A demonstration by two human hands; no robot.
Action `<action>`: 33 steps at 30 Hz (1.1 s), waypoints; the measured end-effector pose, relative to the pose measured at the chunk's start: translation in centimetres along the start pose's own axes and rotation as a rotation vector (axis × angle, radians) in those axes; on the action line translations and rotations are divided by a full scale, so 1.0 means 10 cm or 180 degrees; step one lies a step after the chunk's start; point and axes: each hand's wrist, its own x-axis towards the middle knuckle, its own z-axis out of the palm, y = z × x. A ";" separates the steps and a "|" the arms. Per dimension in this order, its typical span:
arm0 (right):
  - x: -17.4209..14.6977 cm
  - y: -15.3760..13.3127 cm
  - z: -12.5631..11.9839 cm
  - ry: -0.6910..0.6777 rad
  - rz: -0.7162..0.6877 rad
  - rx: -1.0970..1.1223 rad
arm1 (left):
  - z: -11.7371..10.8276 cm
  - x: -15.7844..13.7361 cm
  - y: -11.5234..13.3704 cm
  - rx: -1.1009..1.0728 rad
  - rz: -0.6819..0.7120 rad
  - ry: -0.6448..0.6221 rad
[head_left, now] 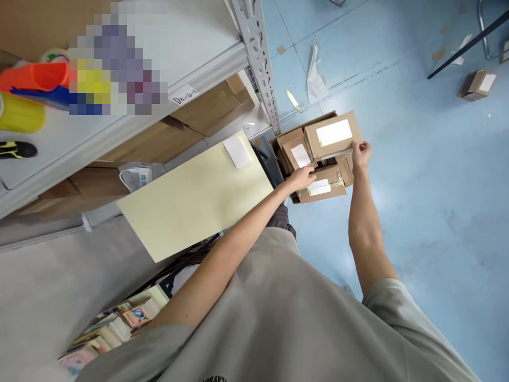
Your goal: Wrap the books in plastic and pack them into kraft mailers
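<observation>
A small brown cardboard box (352, 123) with a white label lies tilted at the top of a larger open carton (296, 123) on the floor. My right hand (361, 154) is closed on its lower right corner. My left hand (301, 178) reaches over the carton's near side, fingers stretched out close to the labelled box's lower left corner. Whether they touch that box is hard to make out. Below those fingers lies another taped box (324, 196) with a white label. One more labelled box (292, 142) stands at the carton's left side.
A pale yellow board (191, 201) with a white slip (237, 151) is left of the carton. Metal shelving (262, 63) holds cardboard boxes and coloured goods. Paper scraps (317, 79) and a small box (477, 85) lie on the blue floor. Several books (115, 329) are at lower left.
</observation>
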 end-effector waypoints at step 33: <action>-5.78 -1.93 2.23 -0.3423 -0.3147 0.0219 | -0.45 -5.81 -2.07 -0.2892 -0.0224 0.4467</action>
